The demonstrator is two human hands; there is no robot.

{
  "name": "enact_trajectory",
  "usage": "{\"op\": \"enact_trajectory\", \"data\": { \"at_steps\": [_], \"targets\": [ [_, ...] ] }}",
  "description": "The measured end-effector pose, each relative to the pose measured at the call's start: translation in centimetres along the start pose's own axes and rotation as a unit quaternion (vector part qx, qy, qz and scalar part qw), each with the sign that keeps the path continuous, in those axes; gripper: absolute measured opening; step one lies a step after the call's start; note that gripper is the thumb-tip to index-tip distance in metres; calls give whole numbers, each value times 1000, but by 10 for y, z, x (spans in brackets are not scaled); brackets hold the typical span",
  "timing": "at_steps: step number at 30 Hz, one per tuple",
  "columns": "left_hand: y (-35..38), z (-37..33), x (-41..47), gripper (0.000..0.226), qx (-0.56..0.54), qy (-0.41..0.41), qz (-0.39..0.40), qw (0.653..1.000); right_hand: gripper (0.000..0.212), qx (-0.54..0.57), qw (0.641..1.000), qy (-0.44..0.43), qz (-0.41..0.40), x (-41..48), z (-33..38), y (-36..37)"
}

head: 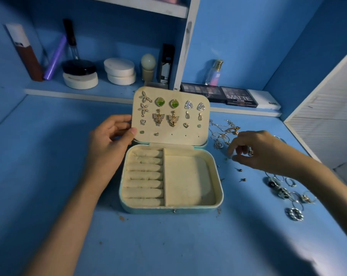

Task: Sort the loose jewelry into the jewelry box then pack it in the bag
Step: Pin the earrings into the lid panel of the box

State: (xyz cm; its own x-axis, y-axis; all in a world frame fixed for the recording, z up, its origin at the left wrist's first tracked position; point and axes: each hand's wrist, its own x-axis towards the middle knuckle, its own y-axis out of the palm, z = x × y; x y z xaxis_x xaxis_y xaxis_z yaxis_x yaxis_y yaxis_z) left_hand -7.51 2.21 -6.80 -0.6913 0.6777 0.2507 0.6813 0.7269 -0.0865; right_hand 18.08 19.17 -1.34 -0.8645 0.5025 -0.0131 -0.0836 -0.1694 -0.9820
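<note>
Head view: jewelry box [169,204] lay open on the blue desk [49,156], between the two hands, its lid [169,116] standing nearly upright on the far side.
Left hand: left hand [111,140] gripped the lid's left edge, thumb on the inner face and fingers curled behind, so it was closed on the lid and propping it up.
Right hand: right hand [256,150] hovered low over the desk just right of the box, fingertips drawn together in a pinch; whether a small piece sat between them could not be told.
Lid contents: earrings [164,112] sat pinned in rows across the panel, with several bare holes along the bottom row.
Box tray: ring rolls [144,176] filled the left half and an open compartment [188,180] the right; both looked bare.
Small studs: studs [239,169] lay on the desk just below and inward of the right hand's fingertips, between that hand and the box.
Chains: tangle of necklaces [224,132] lay just beyond the right hand's knuckles.
Rings: cluster of rings [288,194] lay beneath the right forearm, toward the person.
Key relation: all loose jewelry lay on the right hand's side, so that hand was much the nearer one; the box's bare holes lay to its left, across a short gap.
Bag: none was visible.
</note>
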Motion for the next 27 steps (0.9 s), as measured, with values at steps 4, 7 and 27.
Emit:
{"op": "enact_trajectory", "data": {
  "at_steps": [4, 7, 27],
  "targets": [
    [-1, 0, 1, 30, -4, -5, -2, 1000, 10, -4, 1000, -1, -5, 1, 1, 2],
    [-1, 0, 0, 30, -3, -3, 1, 1000, 8, -8, 1000, -9, -6, 2, 2, 5],
    [3, -11, -1, 44, 27, -16, 31, 999, 6, 24, 999, -3, -42, 6, -7, 10]
  ]
}}
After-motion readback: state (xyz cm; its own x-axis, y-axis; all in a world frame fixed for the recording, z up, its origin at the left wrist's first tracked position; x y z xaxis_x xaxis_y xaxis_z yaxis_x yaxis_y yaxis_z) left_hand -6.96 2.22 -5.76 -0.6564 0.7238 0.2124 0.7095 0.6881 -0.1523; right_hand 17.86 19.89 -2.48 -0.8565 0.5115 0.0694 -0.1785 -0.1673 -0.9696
